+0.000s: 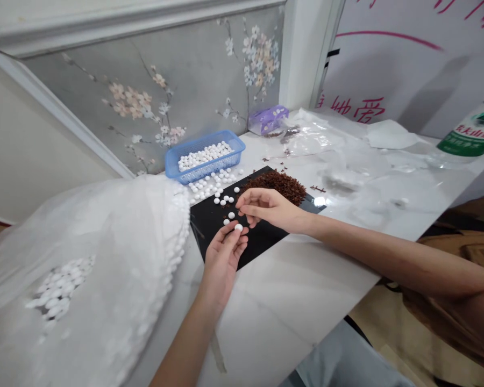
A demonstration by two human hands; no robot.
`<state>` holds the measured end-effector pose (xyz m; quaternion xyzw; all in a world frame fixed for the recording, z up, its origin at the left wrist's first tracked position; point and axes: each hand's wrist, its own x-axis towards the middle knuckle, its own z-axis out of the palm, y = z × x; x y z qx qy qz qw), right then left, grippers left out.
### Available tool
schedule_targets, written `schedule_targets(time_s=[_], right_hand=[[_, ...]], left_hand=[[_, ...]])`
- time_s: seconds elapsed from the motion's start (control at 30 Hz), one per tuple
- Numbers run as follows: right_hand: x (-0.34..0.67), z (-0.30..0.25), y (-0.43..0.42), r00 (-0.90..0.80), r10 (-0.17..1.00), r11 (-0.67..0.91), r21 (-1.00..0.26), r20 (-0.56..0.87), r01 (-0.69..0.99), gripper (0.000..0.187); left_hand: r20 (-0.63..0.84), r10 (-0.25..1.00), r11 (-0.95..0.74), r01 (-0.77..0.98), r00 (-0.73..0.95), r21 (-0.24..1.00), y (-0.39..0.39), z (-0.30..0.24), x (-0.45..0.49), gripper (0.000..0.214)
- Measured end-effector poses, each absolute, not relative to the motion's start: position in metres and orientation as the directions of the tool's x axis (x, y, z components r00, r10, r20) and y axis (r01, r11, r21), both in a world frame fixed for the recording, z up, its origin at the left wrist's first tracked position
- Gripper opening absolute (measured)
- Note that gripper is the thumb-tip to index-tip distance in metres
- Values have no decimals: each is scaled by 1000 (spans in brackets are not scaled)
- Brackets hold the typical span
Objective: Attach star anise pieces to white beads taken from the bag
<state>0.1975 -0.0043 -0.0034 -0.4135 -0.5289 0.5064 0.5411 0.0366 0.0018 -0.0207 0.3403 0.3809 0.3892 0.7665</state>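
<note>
My left hand point(225, 246) pinches a white round bead point(238, 228) between thumb and fingers above a black board point(262, 244). Just above it, my right hand point(262, 207) has its thumb and index finger pressed together. Whatever lies between those fingertips is too small to name. Several loose white beads point(224, 202) rest on the board's left part. Behind my right hand, a heap of small reddish-brown pieces point(282, 185) covers the far side of the board, partly hidden by the hand.
Behind the board stands a blue basket point(173, 166) of white beads, with more spilled before it. A large translucent bag point(145, 231) of beads fills the left. At the back are a purple packet point(268, 119) and clear plastic point(326, 140). A bottle point(468, 134) stands right.
</note>
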Motion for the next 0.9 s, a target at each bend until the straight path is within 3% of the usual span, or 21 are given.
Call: schedule_targets(time_s=[0.23,0.47,0.8,0.9], right_hand=[[199,-4,-4,-131,981,124,-985,140,-124,17],[198,-6,-3,-37,977,212,-977,212,4,23],[195,-8,-5,-29,971,234,-971,236,-54,20],[196,-8,-5,-23,952,307,-950,306,57,16]], left_hand=[[-335,851,482,-352,404,802,2,-18,37,21],[-332,847,483,-340,415,807,2,-20,36,20],[-339,840,497,-349,424,795,4,-21,36,16],[-332,834,497,-338,442,799,3,-20,36,15]])
